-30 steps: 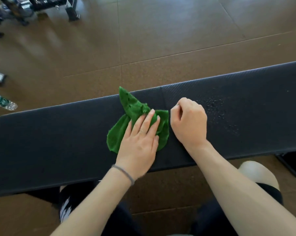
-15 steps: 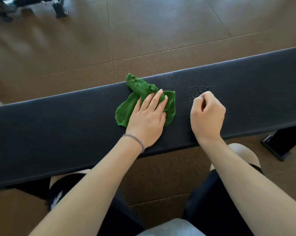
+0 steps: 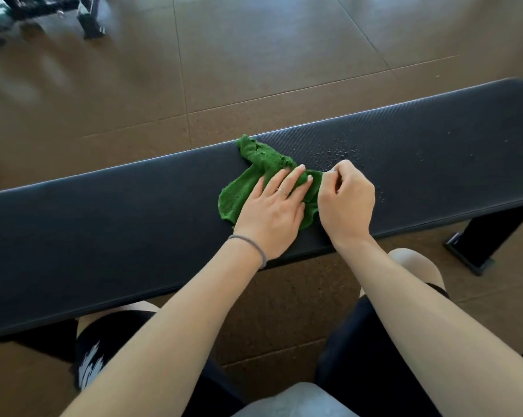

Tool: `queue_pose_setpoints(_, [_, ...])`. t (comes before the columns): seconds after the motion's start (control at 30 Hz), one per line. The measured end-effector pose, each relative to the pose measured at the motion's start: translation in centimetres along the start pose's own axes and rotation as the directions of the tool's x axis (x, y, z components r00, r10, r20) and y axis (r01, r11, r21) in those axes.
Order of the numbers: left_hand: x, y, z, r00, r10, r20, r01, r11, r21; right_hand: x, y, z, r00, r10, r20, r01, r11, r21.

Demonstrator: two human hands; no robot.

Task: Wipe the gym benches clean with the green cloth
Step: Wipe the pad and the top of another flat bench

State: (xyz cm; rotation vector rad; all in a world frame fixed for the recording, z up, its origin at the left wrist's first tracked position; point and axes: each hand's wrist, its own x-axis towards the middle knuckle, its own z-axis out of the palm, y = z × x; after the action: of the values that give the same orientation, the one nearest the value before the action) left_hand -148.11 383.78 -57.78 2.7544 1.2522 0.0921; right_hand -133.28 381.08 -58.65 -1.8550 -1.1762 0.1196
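A person's left hand (image 3: 272, 210) presses flat on the green cloth (image 3: 251, 185) on the counter (image 3: 103, 230); the right hand (image 3: 346, 203), its grip narrow, pinches the cloth's edge. Droplets (image 3: 336, 153) just beyond likely come next.

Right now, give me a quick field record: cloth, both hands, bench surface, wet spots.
cloth: green cloth, crumpled, lying on the bench top
left hand: left hand flat, fingers straight, pressing the cloth
right hand: right hand curled, at the cloth's right edge; whether it pinches the cloth is unclear
bench: black padded bench, textured top
wet spots: water droplets just right of the cloth, not yet wiped
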Motion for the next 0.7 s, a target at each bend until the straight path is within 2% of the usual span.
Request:
queue_pose_setpoints(0.1, [-4.0, 0.1, 0.0, 0.999, 0.028, -0.023, -0.027, 0.999, 0.035, -0.2, 0.0, 0.0, 1.0, -0.02, 0.009, 0.02, 1.0, -0.018])
queue_pose_setpoints(0.3, [-12.9, -4.4, -1.3, 0.993, 0.11, 0.044, -0.116, 0.983, 0.139, -0.5, 0.1, -0.2, 0.999, -0.007, 0.031, 0.007, 1.0, 0.013])
queue_pose_setpoints(0.4, [-11.4, -4.0, -1.4, 0.992, 0.115, 0.055, -0.122, 0.982, 0.144, -0.5, -0.1, -0.2, 0.999, 0.026, 0.021, -0.027, 0.998, 0.049])
queue_pose_setpoints(0.5, [-6.8, -1.7, -1.1, 0.981, 0.178, 0.079, -0.186, 0.977, 0.108, -0.3, -0.1, -0.2, 0.999, 0.041, 0.007, -0.041, 0.996, 0.079])
queue_pose_setpoints(0.6, [-2.9, -0.4, -1.2, 0.979, 0.184, 0.087, -0.189, 0.981, 0.051, -0.2, -0.1, -0.4, 0.997, 0.074, -0.006, -0.073, 0.99, 0.118])
queue_pose_setpoints(0.7, [-2.8, -0.3, -1.3, 0.976, 0.181, 0.119, -0.181, 0.983, -0.011, -0.2, -0.5, -0.7, 1.0, 0.016, -0.015, -0.015, 0.997, 0.076])
